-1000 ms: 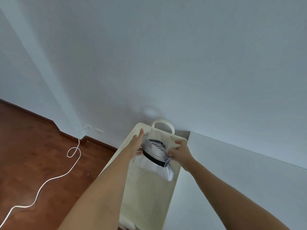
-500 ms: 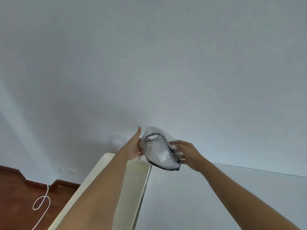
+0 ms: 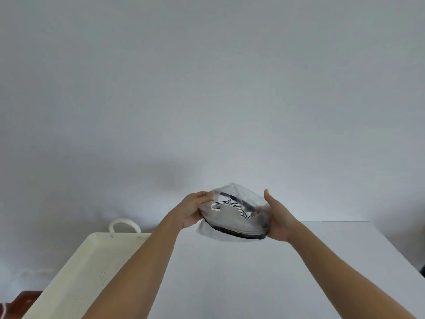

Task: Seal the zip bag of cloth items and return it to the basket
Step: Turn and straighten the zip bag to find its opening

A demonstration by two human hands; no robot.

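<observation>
A clear zip bag [image 3: 232, 217] holding folded cloth, some of it black-and-white striped, hangs in the air above the far edge of the white table [image 3: 253, 272]. My left hand [image 3: 195, 209] grips its left end between thumb and fingers. My right hand [image 3: 274, 217] cups and holds its right end. The cream perforated basket [image 3: 87, 268] with a loop handle stands to the left of the table, below my left forearm. Whether the bag's zip edge is sealed cannot be told.
A plain white wall [image 3: 207, 88] fills the view behind the table. A strip of brown wooden floor [image 3: 25, 298] and a bit of white cable [image 3: 2, 307] show at the bottom left, beside the basket.
Both hands have lifted the bag out of the basket and carried it rightward over the table. The view has swung right, away from the floor and cable.
</observation>
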